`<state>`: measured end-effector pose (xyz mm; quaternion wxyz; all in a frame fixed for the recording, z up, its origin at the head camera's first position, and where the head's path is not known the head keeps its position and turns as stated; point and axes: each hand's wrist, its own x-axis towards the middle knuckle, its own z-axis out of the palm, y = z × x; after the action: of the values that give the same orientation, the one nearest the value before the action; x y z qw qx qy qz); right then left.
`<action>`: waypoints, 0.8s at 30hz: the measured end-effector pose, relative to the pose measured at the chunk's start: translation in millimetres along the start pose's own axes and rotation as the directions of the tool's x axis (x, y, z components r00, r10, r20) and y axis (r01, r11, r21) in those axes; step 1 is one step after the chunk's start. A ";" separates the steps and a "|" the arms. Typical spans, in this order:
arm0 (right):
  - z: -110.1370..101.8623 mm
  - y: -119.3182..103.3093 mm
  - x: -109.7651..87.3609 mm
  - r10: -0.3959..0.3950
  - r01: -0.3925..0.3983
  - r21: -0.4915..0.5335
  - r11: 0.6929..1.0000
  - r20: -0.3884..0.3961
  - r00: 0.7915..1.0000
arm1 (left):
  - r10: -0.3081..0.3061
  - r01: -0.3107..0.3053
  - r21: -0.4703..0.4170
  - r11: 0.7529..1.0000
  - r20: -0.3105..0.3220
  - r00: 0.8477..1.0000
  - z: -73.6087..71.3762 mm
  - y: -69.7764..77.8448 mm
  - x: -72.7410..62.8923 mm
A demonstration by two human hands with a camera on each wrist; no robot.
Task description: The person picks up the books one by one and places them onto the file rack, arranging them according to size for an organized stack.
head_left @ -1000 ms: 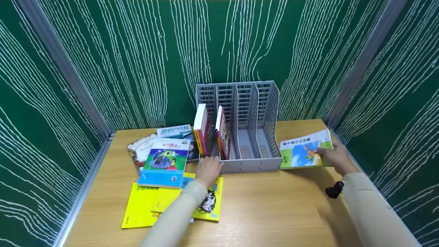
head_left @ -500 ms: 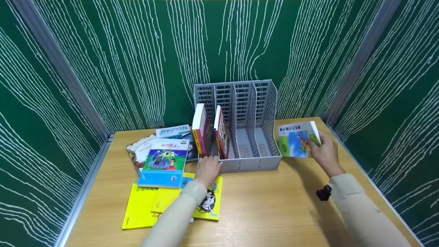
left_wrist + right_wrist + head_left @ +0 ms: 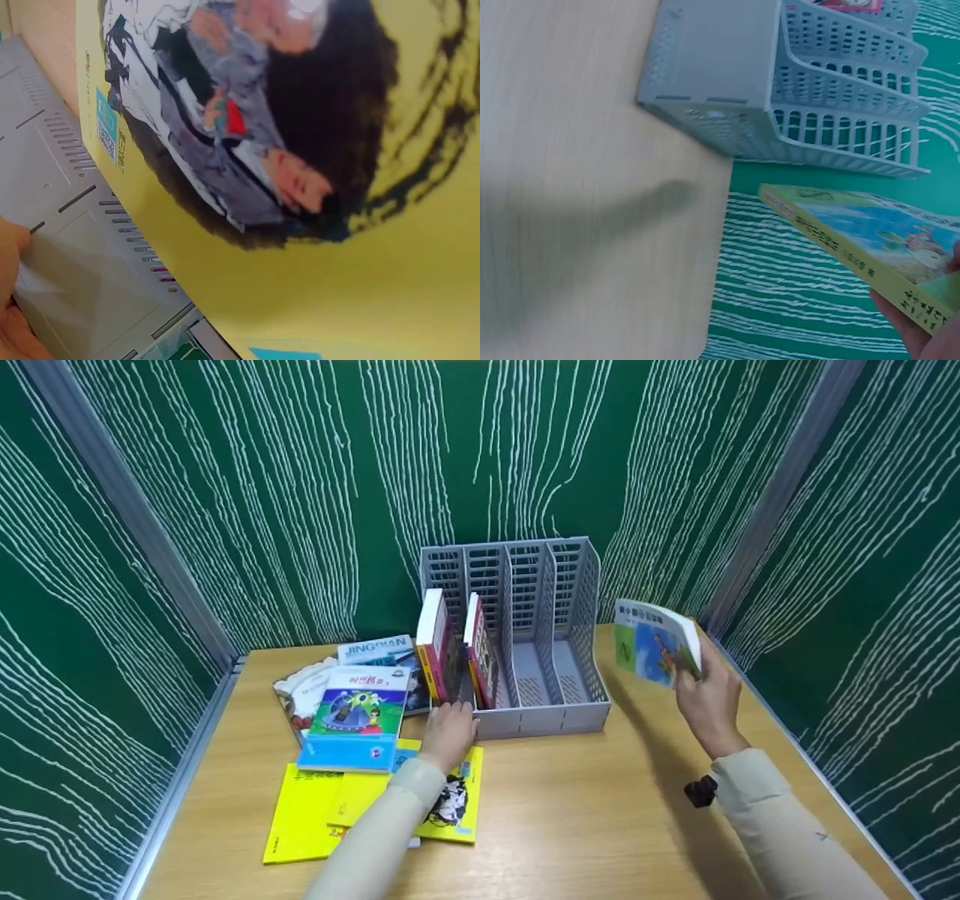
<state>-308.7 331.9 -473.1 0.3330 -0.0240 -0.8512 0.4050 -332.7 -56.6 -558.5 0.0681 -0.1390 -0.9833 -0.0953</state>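
Note:
My right hand (image 3: 710,705) grips a green-and-white paperback book (image 3: 643,639) with a blue picture on its cover, raised above the table right of the grey file rack (image 3: 546,721). The right wrist view shows its spine (image 3: 840,251) and the fingers at its near end. My left hand (image 3: 448,733) holds the front lip of the rack, fingers over the edge. Two books, a thick one (image 3: 437,641) and a thinner red one (image 3: 482,660), stand upright in the left two compartments; the right two compartments show bare floors.
Left of the rack lies a pile with a blue-green book (image 3: 356,720), a JINGDIAN book (image 3: 375,649) and a white-covered book (image 3: 304,694). Yellow books (image 3: 300,817) overlap in front, partly under my left forearm. Green walls with white lines enclose the wooden table (image 3: 570,810).
My right hand has lifted the green-and-white book from beside the rack, turning it more upright. The left hand has kept its place on the rack's front edge.

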 end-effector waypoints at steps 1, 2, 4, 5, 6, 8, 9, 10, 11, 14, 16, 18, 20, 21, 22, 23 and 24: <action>-0.2 -2.0 -0.5 -0.014 0.015 0.017 1.000 -0.025 1.000 | 0.000 0.000 -0.022 1.000 0.002 1.000 -0.3 -0.2 -0.2; -0.5 -4.0 -0.9 -0.024 0.026 0.032 0.999 -0.045 0.999 | -0.002 0.002 -0.046 0.999 0.002 1.000 -1.0 -0.4 -0.4; -1.0 -8.7 -1.9 -0.048 0.052 0.060 0.997 -0.081 0.996 | -0.012 0.012 -0.107 0.994 0.001 1.000 -4.1 -0.1 -0.7; -1.3 -11.5 -2.5 -0.055 0.062 0.071 0.996 -0.088 0.995 | -0.019 0.018 -0.136 0.990 -0.002 1.000 -6.5 0.0 -0.7; -1.6 -14.5 -3.1 -0.063 0.071 0.080 0.994 -0.095 0.993 | -0.029 0.028 -0.164 0.986 -0.003 1.000 -9.7 0.1 -0.6; -2.3 -21.0 -4.4 -0.080 0.091 0.095 0.991 -0.108 0.991 | -0.047 0.042 -0.214 0.976 -0.020 0.999 -16.8 0.1 -0.6; -2.7 -24.7 -5.0 -0.090 0.102 0.105 0.989 -0.114 0.989 | -0.059 0.051 -0.242 0.969 -0.026 0.998 -20.9 0.1 -0.5; -3.4 -28.6 -5.5 -0.093 0.106 0.113 0.988 -0.116 0.989 | -0.073 0.061 -0.270 0.961 -0.033 0.997 -25.2 -0.3 -0.8; -4.1 -32.6 -5.9 -0.096 0.110 0.122 0.986 -0.119 0.988 | -0.088 0.072 -0.305 0.949 -0.039 0.995 -29.4 -0.6 -1.0; -6.7 -44.3 -7.5 -0.085 0.104 0.157 0.982 -0.124 0.989 | -0.140 0.108 -0.428 0.897 -0.042 0.989 -41.3 -2.5 -2.1; -8.4 -51.2 -9.1 -0.067 0.088 0.179 0.980 -0.124 0.990 | -0.171 0.131 -0.513 0.849 -0.030 0.985 -48.7 -4.2 -3.1; -9.7 -56.9 -11.2 -0.046 0.070 0.201 0.977 -0.122 0.991 | -0.189 0.140 -0.592 0.794 -0.020 0.982 -55.2 -5.9 -3.7; -10.2 -61.0 -13.4 -0.023 0.047 0.213 0.976 -0.114 0.993 | -0.194 0.134 -0.656 0.742 -0.018 0.981 -61.1 -7.3 -4.3; -10.3 -62.8 -14.4 -0.015 0.039 0.224 0.974 -0.109 0.994 | -0.194 0.130 -0.681 0.721 -0.017 0.981 -63.4 -7.9 -4.6; -10.2 -64.3 -15.6 -0.002 0.025 0.239 0.971 -0.098 0.995 | -0.191 0.121 -0.707 0.697 -0.020 0.981 -65.4 -8.4 -4.9; -10.0 -65.4 -16.6 0.011 0.012 0.256 0.967 -0.086 0.996 | -0.190 0.115 -0.728 0.676 -0.022 0.982 -67.1 -8.8 -5.1; -9.7 -66.1 -17.6 0.023 -0.003 0.269 0.963 -0.073 0.997 | -0.188 0.110 -0.747 0.655 -0.020 0.982 -68.7 -9.1 -5.5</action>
<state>-274.2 288.6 -431.7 0.3625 0.0005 -0.7749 0.5179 -322.7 -80.8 -494.1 0.0447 -0.0687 -0.8626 -0.4991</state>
